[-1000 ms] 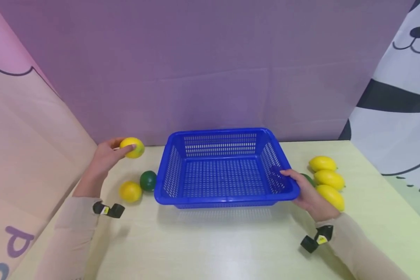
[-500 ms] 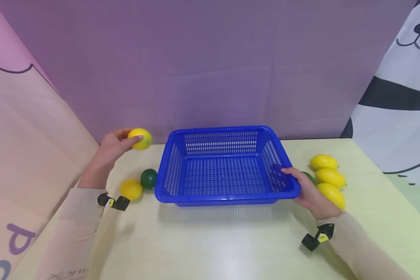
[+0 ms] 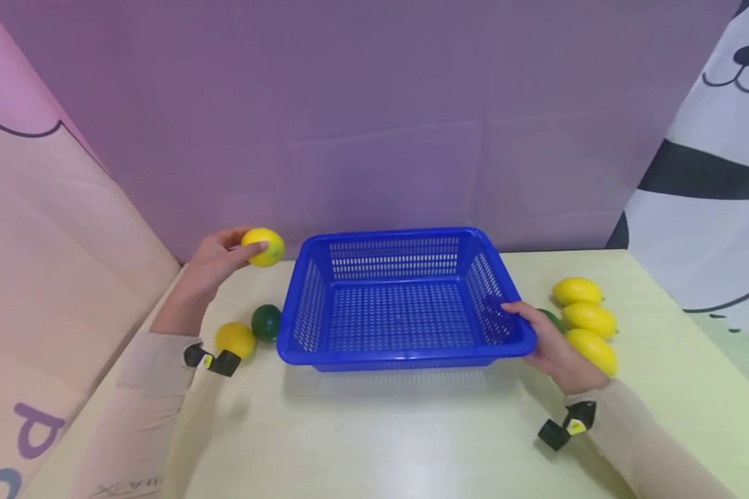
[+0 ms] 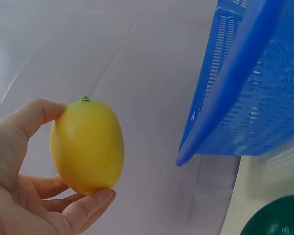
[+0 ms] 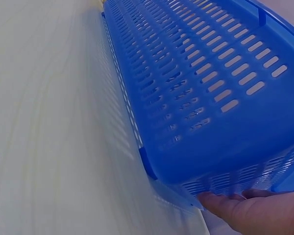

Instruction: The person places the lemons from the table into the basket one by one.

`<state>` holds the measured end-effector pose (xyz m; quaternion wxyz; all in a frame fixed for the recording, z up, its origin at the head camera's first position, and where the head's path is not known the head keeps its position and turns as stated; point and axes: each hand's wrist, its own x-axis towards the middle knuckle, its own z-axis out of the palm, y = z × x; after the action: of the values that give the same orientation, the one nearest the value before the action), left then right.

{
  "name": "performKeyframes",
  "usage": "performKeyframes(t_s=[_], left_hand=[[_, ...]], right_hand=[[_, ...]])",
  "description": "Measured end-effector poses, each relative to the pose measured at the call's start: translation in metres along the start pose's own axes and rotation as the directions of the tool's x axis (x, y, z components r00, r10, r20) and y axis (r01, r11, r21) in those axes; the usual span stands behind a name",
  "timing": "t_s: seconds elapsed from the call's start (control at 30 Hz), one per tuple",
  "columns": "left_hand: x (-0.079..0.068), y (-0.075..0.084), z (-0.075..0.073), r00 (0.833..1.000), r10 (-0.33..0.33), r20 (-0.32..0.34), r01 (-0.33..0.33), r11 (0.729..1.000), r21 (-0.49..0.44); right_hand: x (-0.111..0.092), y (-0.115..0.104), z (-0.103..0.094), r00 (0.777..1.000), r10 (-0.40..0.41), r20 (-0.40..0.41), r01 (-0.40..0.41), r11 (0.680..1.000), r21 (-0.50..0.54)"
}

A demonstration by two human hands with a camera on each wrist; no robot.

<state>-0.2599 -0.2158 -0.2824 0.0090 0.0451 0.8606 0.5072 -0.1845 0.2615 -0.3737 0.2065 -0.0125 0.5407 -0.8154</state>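
My left hand (image 3: 215, 260) holds a yellow lemon (image 3: 274, 242) between thumb and fingers, in the air just left of the blue basket's far left corner. In the left wrist view the lemon (image 4: 88, 147) shows a small green stem end. The blue plastic basket (image 3: 399, 315) has slotted walls and nothing inside it. My right hand (image 3: 552, 346) grips its right rim near the front corner, thumb over the rim. From the right wrist, fingers (image 5: 255, 210) show under the basket's side (image 5: 206, 132).
Left of the basket, a yellow-orange fruit (image 3: 235, 339) and a dark green fruit (image 3: 265, 323) lie on the table (image 3: 374, 436). On the right lie several lemons (image 3: 589, 319), with a green fruit (image 3: 549, 319) partly hidden behind my right hand. A purple cloth (image 3: 374, 138) hangs behind.
My left hand has carried the lemon rightward and slightly up, closer to the basket. The right hand and basket have stayed nearly in place.
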Motion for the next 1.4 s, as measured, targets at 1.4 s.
performKeyframes(t_s=[1.4], left_hand=[[0.031,0.036,0.056,0.995,0.010,0.100,-0.007,0.999,-0.034]], right_hand=[[0.001,0.001,0.000,1.000,-0.008,0.030,0.007,1.000,0.018]])
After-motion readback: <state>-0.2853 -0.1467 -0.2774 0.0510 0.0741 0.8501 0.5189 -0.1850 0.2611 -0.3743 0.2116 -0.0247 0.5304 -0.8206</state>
